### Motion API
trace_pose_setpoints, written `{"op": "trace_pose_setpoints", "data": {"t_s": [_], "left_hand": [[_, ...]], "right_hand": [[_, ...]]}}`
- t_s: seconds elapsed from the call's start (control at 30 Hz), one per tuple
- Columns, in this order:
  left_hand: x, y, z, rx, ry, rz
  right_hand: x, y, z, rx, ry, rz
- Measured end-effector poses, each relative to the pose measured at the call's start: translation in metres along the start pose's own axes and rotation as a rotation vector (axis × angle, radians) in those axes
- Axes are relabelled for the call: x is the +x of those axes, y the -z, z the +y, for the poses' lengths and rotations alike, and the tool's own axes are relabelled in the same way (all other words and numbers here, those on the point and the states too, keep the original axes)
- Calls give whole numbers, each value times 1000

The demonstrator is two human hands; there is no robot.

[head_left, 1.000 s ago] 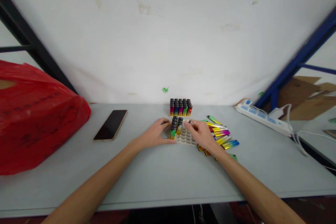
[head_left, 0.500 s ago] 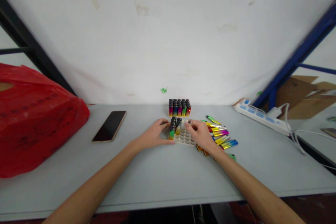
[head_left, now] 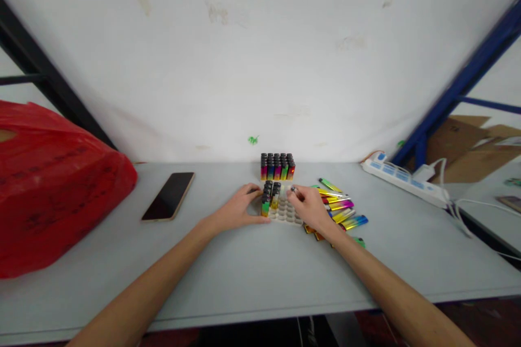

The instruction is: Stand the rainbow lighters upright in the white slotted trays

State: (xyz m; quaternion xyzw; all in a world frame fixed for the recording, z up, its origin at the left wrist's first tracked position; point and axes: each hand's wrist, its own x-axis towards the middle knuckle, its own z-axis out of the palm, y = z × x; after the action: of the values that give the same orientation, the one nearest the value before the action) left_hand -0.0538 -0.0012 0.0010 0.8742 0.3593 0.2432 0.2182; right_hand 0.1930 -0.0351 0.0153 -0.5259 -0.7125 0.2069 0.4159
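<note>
Left hand [head_left: 240,209] has the pale tray [head_left: 287,214] gripped at its left end, right by the upright lighters [head_left: 266,203] standing in it. Right hand [head_left: 310,207] is pinching a lighter [head_left: 294,190] over the tray's far part, mostly hidden by fingers. Loose lighters [head_left: 341,205] are kinda piled beside it on the grey counter [head_left: 244,271].

Bare forearms [head_left: 170,270], bare hands [head_left: 235,210]

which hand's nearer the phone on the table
Left. The left hand is right of the phone, at the left edge of the tray; the right hand is farther right, beside loose lighters.
</note>
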Motion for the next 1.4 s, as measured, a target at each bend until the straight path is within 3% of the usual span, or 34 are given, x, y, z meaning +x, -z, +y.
{"op": "trace_pose_setpoints", "data": {"t_s": [0.13, 0.27, 0.5, 0.73, 1.2, 1.3, 1.4], "left_hand": [[0, 0, 1, -5, 11, -4], [0, 1, 2, -5, 7, -6], [-1, 0, 0, -14, -11, 6], [0, 1, 0, -10, -5, -7], [0, -1, -2, -16, -2, -9], [0, -1, -1, -10, 15, -6], [0, 0, -1, -11, 27, -9]], "right_hand": [[0, 4, -1, 0, 32, -14], [-1, 17, -7, 2, 93, -105], [0, 28, -9, -135, 344, -197], [-4, 28, -16, -84, 251, -193], [-3, 7, -2, -232, 358, -229], [0, 15, 0, -283, 346, -245], [7, 38, 14, -373, 270, -132]]}}
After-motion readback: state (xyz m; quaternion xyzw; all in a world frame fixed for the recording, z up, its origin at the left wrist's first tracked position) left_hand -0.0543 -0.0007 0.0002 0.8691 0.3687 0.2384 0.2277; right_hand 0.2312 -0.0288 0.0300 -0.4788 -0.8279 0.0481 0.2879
